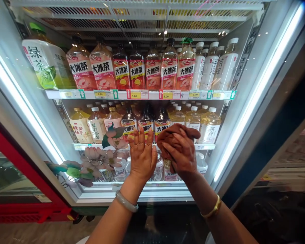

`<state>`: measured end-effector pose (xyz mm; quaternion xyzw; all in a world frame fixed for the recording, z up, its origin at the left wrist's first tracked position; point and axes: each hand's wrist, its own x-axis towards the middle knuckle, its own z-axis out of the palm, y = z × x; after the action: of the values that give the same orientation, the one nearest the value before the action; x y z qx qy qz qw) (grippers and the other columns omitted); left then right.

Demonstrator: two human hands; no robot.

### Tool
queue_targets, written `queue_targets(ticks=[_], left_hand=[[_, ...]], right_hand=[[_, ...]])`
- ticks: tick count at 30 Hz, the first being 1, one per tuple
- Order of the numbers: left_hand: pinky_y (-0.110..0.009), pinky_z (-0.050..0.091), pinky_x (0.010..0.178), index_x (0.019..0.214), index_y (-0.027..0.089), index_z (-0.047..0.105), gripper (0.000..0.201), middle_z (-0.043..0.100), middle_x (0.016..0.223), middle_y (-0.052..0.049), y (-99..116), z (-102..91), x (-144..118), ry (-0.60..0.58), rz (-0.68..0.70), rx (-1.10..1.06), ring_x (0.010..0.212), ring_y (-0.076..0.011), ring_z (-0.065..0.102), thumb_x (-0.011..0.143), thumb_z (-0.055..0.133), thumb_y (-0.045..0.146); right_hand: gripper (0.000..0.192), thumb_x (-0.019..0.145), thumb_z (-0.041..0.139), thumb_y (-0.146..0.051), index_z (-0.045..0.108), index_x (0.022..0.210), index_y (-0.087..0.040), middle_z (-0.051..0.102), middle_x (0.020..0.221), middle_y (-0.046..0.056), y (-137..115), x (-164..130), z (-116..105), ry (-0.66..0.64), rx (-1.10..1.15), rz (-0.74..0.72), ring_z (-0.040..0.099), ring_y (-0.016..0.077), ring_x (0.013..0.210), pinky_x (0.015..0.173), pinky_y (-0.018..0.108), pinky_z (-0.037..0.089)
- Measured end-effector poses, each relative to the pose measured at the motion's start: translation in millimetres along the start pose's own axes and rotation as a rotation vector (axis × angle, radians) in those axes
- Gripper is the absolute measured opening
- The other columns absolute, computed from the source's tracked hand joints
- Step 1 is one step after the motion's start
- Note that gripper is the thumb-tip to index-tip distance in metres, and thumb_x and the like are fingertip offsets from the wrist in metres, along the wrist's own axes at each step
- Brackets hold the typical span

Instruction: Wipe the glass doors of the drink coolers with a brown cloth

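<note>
Left hand [141,154]: flat and open, fingers spread upward, palm pressed against the glass door [234,142] of a drinks cooler, holding nothing; pale bangle [126,202] on the wrist. Right hand [181,152]: clenched over a brown cloth [173,133], bunched and pressed to the same glass just beside the left hand, the two hands nearly touching; gold bracelet [212,210] on the wrist. Cloth sits at the height of the middle shelf, partly covering the bottles behind it. Cooler contents, upper shelf [139,94]: one large green-tea bottle [47,59] at far left, a row of iced-tea bottles [152,69] with red and pink labels, then pale white-labelled bottles [220,66] at right; yellow and red price tags along the shelf edge. Middle shelf: yellow-capped and white-capped tea bottles [193,118] flanking dark-capped ones at centre. Lower shelf: small bottles, mostly hidden by the hands. Flower decal [96,159], pink with green leaves, on the glass left of the left hand. White light strips run up both sides of the door. Red-framed cabinet [22,176] stands at lower left.
</note>
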<state>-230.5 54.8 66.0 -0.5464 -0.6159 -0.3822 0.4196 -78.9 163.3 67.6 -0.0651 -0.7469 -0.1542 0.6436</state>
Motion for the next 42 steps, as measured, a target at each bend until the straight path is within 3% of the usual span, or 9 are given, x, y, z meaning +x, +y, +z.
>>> queue_targets(ticks=[6, 8, 13, 20, 26, 30, 33, 36, 42], left_hand=[[-0.053, -0.001, 0.134, 0.169, 0.026, 0.009, 0.079, -0.001, 0.177, -0.009, -4, -2.3, 2, -0.008, -0.047, -0.002, 0.165, -0.0276, 0.0, 0.101, 0.049, 0.017], [-0.052, -0.001, 0.134, 0.169, 0.026, 0.01, 0.079, 0.0, 0.177, -0.009, -3, -0.8, 1, -0.013, -0.033, 0.001, 0.165, -0.0274, 0.001, 0.101, 0.05, 0.017], [-0.055, 0.002, 0.134, 0.169, 0.025, 0.011, 0.081, 0.005, 0.176, -0.011, 1, 1.6, -1, -0.044, -0.019, 0.029, 0.165, -0.0291, 0.002, 0.1, 0.052, 0.018], [-0.056, 0.001, 0.134, 0.169, 0.026, 0.012, 0.08, 0.001, 0.177, -0.009, 0, -1.2, 1, -0.05, 0.01, 0.029, 0.165, -0.0295, -0.002, 0.1, 0.053, 0.02], [-0.058, 0.001, 0.133, 0.169, 0.028, 0.013, 0.08, -0.003, 0.177, -0.009, 2, -0.9, 1, -0.068, -0.006, 0.021, 0.165, -0.0308, -0.004, 0.1, 0.053, 0.02], [-0.057, 0.002, 0.133, 0.169, 0.029, 0.013, 0.081, -0.005, 0.176, -0.009, 3, -2.2, 2, -0.079, -0.005, 0.011, 0.165, -0.0307, -0.003, 0.099, 0.053, 0.017], [-0.059, 0.004, 0.133, 0.168, 0.03, 0.013, 0.079, -0.004, 0.177, -0.009, 2, -3.6, 3, -0.078, 0.002, 0.005, 0.165, -0.031, -0.002, 0.1, 0.053, 0.018], [-0.059, 0.005, 0.133, 0.168, 0.031, 0.014, 0.079, 0.0, 0.177, -0.009, 1, -4.2, 2, -0.068, 0.002, 0.004, 0.165, -0.0308, -0.001, 0.101, 0.054, 0.022], [-0.056, 0.005, 0.134, 0.168, 0.03, 0.015, 0.079, 0.004, 0.176, -0.009, -2, -3.2, 0, -0.061, 0.009, -0.003, 0.165, -0.0294, 0.0, 0.101, 0.057, 0.024]], right_hand=[[0.044, 0.091, 0.059, -0.011, 0.071, 0.128, -0.031, 0.042, 0.156, 0.008, 25, 11, -7, 0.262, -0.064, 0.294, 0.043, 0.0372, 0.149, 0.122, 0.066, 0.039], [0.041, 0.092, 0.059, -0.012, 0.072, 0.127, -0.03, 0.044, 0.155, 0.009, 15, 9, -1, 0.235, -0.067, 0.275, 0.042, 0.0375, 0.15, 0.121, 0.065, 0.042], [0.04, 0.09, 0.064, -0.011, 0.073, 0.123, -0.032, 0.056, 0.143, 0.007, -9, 6, 6, 0.023, 0.023, 0.029, 0.048, 0.0332, 0.147, 0.119, 0.057, 0.049], [0.041, 0.092, 0.057, -0.01, 0.074, 0.124, -0.029, 0.044, 0.154, 0.008, 24, 20, -5, 0.299, -0.046, 0.31, 0.043, 0.0358, 0.149, 0.123, 0.065, 0.04], [0.039, 0.089, 0.065, -0.019, 0.071, 0.126, -0.029, 0.046, 0.15, 0.01, -15, -2, 13, 0.099, -0.085, 0.143, 0.037, 0.0393, 0.153, 0.122, 0.062, 0.041], [0.042, 0.091, 0.062, -0.034, 0.068, 0.131, -0.027, 0.046, 0.148, 0.012, -33, -12, 16, 0.019, -0.041, 0.127, 0.037, 0.042, 0.152, 0.122, 0.065, 0.04], [0.044, 0.091, 0.066, -0.042, 0.069, 0.132, -0.028, 0.045, 0.15, 0.012, -26, -11, 14, 0.003, -0.059, 0.106, 0.037, 0.0425, 0.152, 0.122, 0.064, 0.04], [0.041, 0.089, 0.071, -0.026, 0.069, 0.13, -0.032, 0.047, 0.149, 0.009, -9, -4, 10, 0.026, -0.084, 0.071, 0.039, 0.0383, 0.152, 0.122, 0.06, 0.042], [0.04, 0.092, 0.068, -0.019, 0.069, 0.129, -0.032, 0.042, 0.152, 0.01, 10, 9, 10, 0.202, -0.06, 0.21, 0.038, 0.0398, 0.153, 0.121, 0.066, 0.041]])
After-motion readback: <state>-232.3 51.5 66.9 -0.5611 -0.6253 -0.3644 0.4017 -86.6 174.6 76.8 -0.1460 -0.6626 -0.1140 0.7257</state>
